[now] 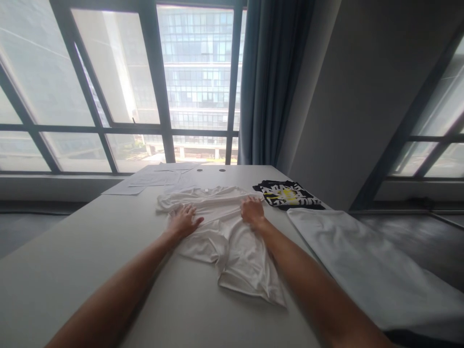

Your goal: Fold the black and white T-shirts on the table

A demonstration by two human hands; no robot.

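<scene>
A white shirt [232, 232] lies spread and wrinkled on the white table [174, 299], its neckline toward the window and its lower part bunched toward me. My left hand [184, 221] rests on the left side of the shirt, fingers spread. On the right side, my right hand [253, 211] is closed, its curled fingers on the fabric near the sleeve.
Black clothing with white and yellow print [290, 194] lies beyond my right hand. White cloth [362, 256] covers the right side. Paper sheets [145, 180] lie at the far left. Windows and a blue curtain [271, 82] stand behind the table.
</scene>
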